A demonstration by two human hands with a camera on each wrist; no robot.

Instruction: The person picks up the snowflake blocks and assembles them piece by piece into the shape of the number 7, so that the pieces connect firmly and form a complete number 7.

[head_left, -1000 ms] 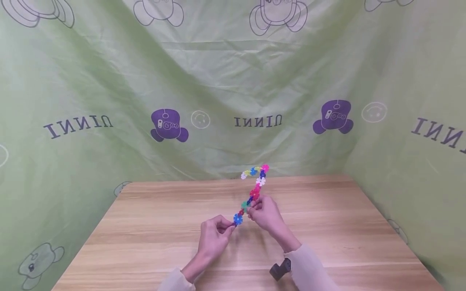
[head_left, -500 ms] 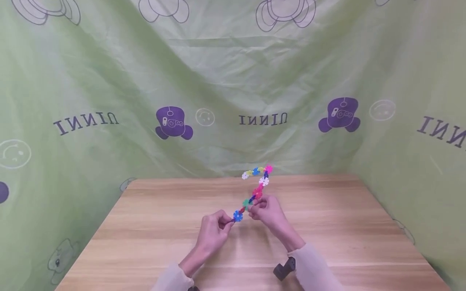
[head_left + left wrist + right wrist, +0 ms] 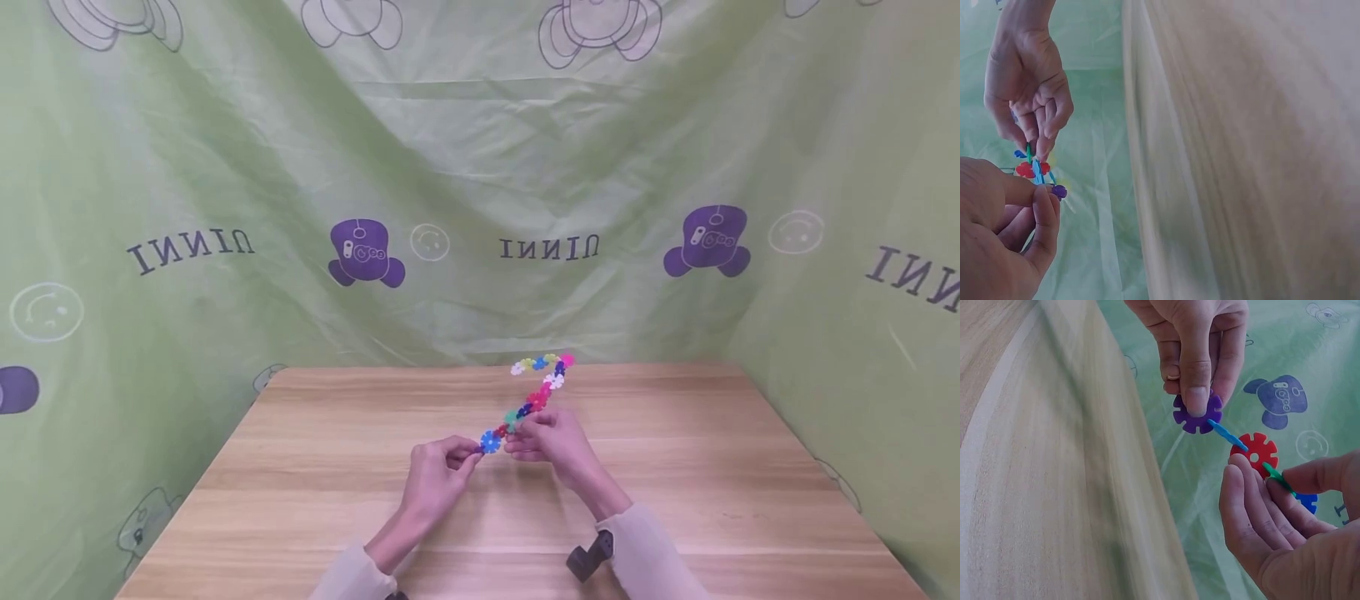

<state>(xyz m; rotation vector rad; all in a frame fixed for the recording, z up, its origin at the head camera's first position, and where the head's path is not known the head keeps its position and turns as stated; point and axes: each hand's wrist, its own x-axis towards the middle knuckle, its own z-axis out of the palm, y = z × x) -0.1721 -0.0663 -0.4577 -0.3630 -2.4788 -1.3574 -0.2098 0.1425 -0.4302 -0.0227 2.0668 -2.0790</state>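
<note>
A chain of notched plastic snowflake discs (image 3: 537, 402) is held in the air over the table, curling to the left at its far end. At its near end, my left hand (image 3: 437, 483) pinches a purple disc (image 3: 1190, 425) between thumb and fingers. A light blue disc (image 3: 491, 442) joins the purple one, followed by a red disc (image 3: 1264, 447). My right hand (image 3: 562, 450) pinches a green disc (image 3: 1280, 479) further along the chain, its other fingers stretched out below. Beyond lie dark blue, pink, white and yellow discs, ending in a white disc (image 3: 517, 368).
The wooden table (image 3: 300, 500) spreads beneath both hands. A green patterned cloth (image 3: 465, 167) hangs behind and along the sides. A black device (image 3: 590, 557) sits at my right sleeve (image 3: 648, 554).
The far end of the chain has shifted right and dipped slightly. My right hand's lower fingers have straightened out beneath the chain. The head view has turned a little.
</note>
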